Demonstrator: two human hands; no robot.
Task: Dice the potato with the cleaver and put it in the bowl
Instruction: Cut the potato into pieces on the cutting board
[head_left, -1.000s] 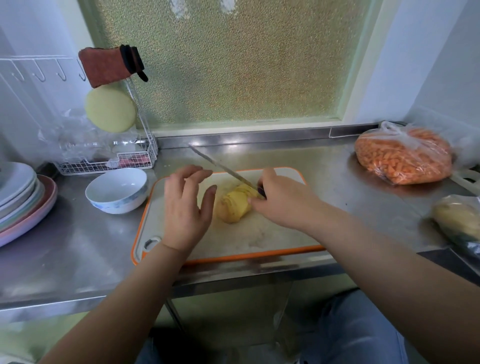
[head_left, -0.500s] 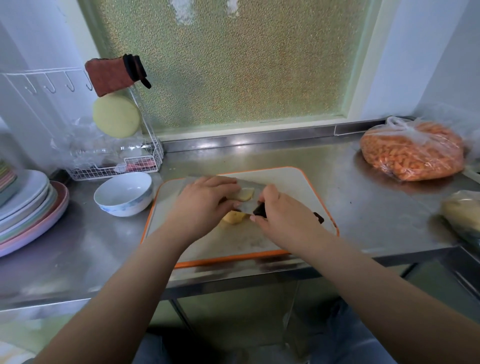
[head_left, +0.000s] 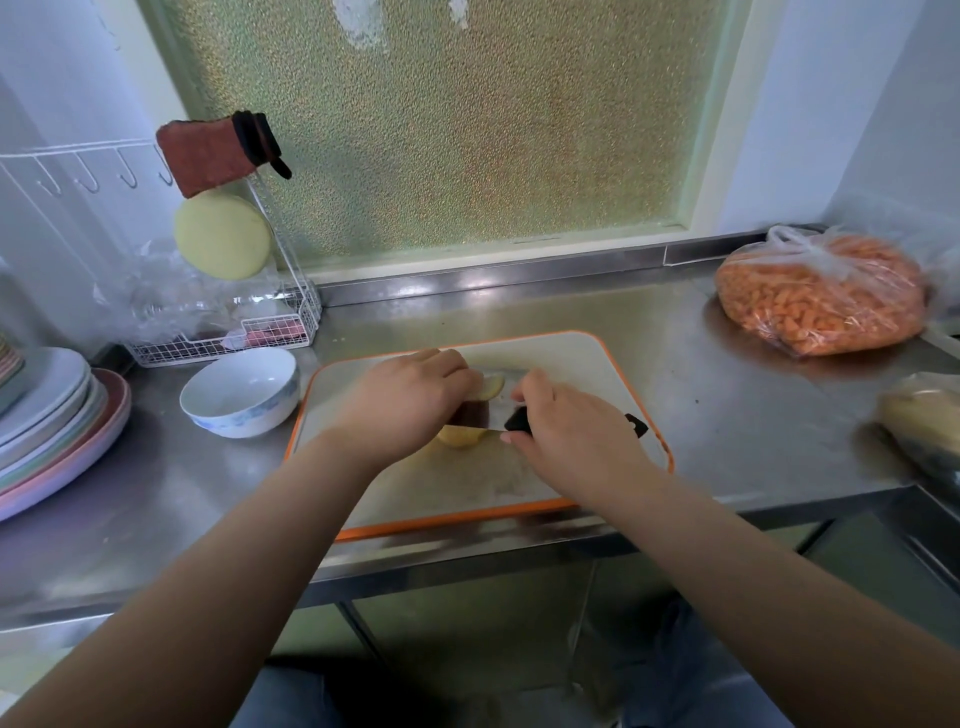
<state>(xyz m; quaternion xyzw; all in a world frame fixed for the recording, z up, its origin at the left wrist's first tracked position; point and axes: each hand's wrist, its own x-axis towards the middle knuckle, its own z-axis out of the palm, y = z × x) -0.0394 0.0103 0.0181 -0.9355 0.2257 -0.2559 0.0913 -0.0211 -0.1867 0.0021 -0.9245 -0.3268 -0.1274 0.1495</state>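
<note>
Cutting step: left hand (head_left: 410, 397) pins potato (head_left: 460, 435) on cutting board (head_left: 587, 358), right hand (head_left: 566, 441) grips cleaver (head_left: 501, 410) mid-slice; next, crosswise cuts, then transfer left to empty bowl (head_left: 241, 392).

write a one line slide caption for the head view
Left hand steadies potato while right hand presses cleaver through it.

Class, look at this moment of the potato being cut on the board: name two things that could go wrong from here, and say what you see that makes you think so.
1. The left hand holds the potato right beside the cleaver blade, so a slip could nick its fingers.
2. The cutting board sits at the counter's front edge, so a hard push might shift it forward.
</note>
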